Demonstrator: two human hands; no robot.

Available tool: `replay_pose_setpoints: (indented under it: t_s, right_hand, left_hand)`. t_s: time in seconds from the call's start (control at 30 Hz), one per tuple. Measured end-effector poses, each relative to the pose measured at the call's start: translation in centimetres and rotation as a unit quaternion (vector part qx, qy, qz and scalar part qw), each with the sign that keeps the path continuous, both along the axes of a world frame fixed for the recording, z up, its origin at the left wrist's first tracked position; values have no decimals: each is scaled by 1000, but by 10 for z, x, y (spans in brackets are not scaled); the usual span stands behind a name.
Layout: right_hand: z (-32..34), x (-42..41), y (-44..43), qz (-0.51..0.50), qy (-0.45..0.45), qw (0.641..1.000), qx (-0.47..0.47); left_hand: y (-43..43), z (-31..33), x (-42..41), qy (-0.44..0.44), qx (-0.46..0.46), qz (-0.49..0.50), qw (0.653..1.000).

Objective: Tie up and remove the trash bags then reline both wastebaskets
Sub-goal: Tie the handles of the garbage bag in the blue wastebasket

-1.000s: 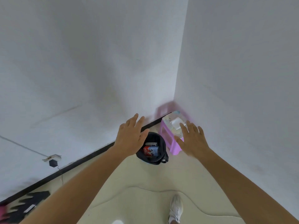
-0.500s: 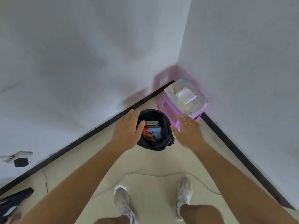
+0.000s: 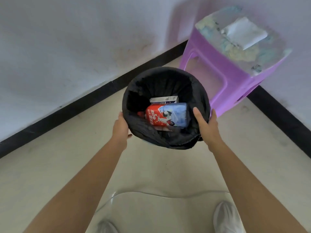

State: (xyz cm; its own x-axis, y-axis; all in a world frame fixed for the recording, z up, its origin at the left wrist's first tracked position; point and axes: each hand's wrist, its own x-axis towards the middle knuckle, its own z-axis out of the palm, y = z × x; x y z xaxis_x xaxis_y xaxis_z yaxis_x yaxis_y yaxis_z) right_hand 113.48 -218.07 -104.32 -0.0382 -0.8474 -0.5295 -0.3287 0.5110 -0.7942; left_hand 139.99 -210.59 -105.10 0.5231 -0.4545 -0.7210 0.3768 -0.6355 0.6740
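Note:
A round wastebasket lined with a black trash bag (image 3: 168, 81) stands on the floor in the room's corner. Inside lie a red and blue carton (image 3: 165, 116) and a white box (image 3: 164, 99). My left hand (image 3: 120, 127) is pressed against the bag's left rim, fingers curled around the outside. My right hand (image 3: 206, 125) holds the right rim, thumb inside the bag and fingers outside. The basket's own wall is hidden by the bag, apart from a thin blue edge at the lower left.
A purple plastic stool (image 3: 218, 76) stands right behind the basket in the corner, with white folded paper (image 3: 244, 31) and crumpled wrappers on its seat. Black baseboards (image 3: 67, 110) run along both walls. My two white shoes (image 3: 226, 217) are on the pale floor below.
I have bent closer and lowered the view onto the basket. Both hands went from hovering open above the bag to gripping its rim on either side.

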Motion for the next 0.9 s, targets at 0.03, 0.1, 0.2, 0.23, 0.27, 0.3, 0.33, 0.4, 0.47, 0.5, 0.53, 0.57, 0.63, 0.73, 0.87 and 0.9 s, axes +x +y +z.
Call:
replay_pose_setpoints:
  t_s: [0.03, 0.1, 0.2, 0.23, 0.27, 0.3, 0.33, 0.4, 0.47, 0.5, 0.53, 0.57, 0.63, 0.73, 0.87, 0.9]
  right_hand:
    - [-15, 1, -7, -14, -94, 995, 8]
    - [-30, 8, -24, 0, -208, 978, 15]
    - [-23, 16, -43, 23, -172, 985, -2]
    - [-17, 16, -45, 25, -130, 991, -17]
    - [-8, 16, -47, 23, -95, 995, -30]
    - [1, 15, -47, 24, -66, 997, -40]
    - [9, 14, -47, 31, -35, 998, -49]
    - [25, 15, -48, 70, 28, 995, -71]
    - [30, 19, -51, 111, 89, 985, -101]
    - [29, 21, -53, 125, 106, 980, -116]
    - [27, 24, -54, 135, 112, 976, -129]
    - [26, 27, -55, 140, 115, 974, -138]
    - [23, 35, -53, 153, 133, 968, -151]
    - [21, 51, -46, 174, 176, 955, -164]
    - [26, 64, -51, 226, 254, 930, -139]
    - [30, 61, -55, 263, 298, 908, -130]
  left_hand:
    - [-5, -21, 5, 79, -38, 8, 996]
    - [-18, -49, 13, 179, -141, -19, 973]
    - [-30, -47, 24, 201, -173, -23, 964]
    - [-31, -34, 25, 206, -170, -15, 964]
    - [-31, -24, 29, 190, -163, 6, 968]
    - [-31, -13, 33, 147, -153, 41, 976]
    - [-32, -2, 37, 103, -147, 71, 981]
    - [-38, 18, 48, 30, -151, 120, 981]
    - [-45, 35, 57, -49, -180, 160, 969]
    - [-50, 42, 61, -97, -200, 166, 961]
    - [-54, 49, 63, -144, -219, 156, 952]
    - [-58, 58, 61, -186, -243, 131, 943]
    - [-63, 77, 47, -224, -301, 59, 925]
    - [-68, 117, 3, -187, -368, -62, 909]
    - [-72, 149, -50, -156, -410, -243, 865]
    - [-73, 151, -53, -162, -414, -242, 862]
